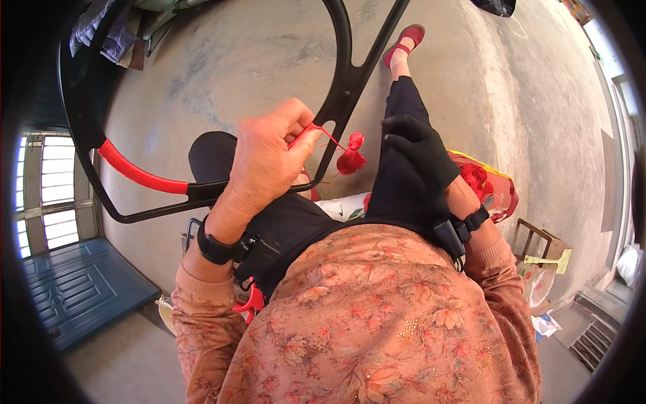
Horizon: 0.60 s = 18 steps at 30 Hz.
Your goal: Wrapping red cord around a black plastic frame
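Note:
My bare left hand [269,151] is closed, thumb and fingers pinching a red cord [328,136] beside the inner edge of a black curved frame [346,87]. From the pinch the cord runs right to a small tied red bundle [351,158], which hangs over the floor. Smooth red wrapping [138,170] covers one stretch of the frame on the left. The frame leans across my left leg. On my right thigh rests my right hand [420,151] in a black glove, its fingers apart and nothing visible in it.
Beside my right leg stands a bag [501,192] with red material inside. A folded chair-like item and a pale brush [548,259] lie farther right. A blue panelled board [91,289] is at lower left, below a barred window [57,175]. Concrete floor [235,60] surrounds me.

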Each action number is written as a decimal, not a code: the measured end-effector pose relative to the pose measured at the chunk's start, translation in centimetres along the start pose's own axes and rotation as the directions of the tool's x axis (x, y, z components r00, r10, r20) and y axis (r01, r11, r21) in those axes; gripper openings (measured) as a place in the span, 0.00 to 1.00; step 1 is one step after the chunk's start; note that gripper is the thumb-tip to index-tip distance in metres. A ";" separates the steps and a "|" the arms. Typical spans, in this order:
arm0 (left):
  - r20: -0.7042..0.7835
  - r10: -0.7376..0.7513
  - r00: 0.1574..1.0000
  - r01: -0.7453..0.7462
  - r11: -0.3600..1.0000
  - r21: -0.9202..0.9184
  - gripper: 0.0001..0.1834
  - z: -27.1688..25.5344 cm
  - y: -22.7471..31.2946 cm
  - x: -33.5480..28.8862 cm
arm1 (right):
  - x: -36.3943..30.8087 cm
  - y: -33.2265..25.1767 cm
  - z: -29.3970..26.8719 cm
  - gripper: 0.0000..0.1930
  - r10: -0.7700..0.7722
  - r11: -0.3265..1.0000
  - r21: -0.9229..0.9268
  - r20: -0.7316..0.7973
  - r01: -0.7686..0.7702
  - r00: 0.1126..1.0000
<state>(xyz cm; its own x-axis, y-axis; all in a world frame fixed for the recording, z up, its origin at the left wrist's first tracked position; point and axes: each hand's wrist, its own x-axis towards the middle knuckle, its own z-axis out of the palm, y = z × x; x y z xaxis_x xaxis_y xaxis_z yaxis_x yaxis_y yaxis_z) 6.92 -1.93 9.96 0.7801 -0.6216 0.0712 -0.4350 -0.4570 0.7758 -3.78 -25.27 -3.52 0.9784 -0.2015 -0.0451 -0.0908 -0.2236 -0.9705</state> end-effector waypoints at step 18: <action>-0.075 -0.059 0.995 0.045 0.984 -0.171 0.04 -3.7 0.6 -1.8 | 0.9 -6.6 5.9 0.08 -0.113 0.992 -0.018 0.274 0.123 0.955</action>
<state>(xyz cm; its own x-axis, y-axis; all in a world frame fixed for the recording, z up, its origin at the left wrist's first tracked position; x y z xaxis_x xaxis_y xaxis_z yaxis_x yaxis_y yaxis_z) 6.95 1.24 12.63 0.8356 -0.5446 0.0721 -0.3161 -0.3693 0.8739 -1.21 -18.30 1.47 0.9956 0.0941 0.0017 0.0265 -0.2637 -0.9642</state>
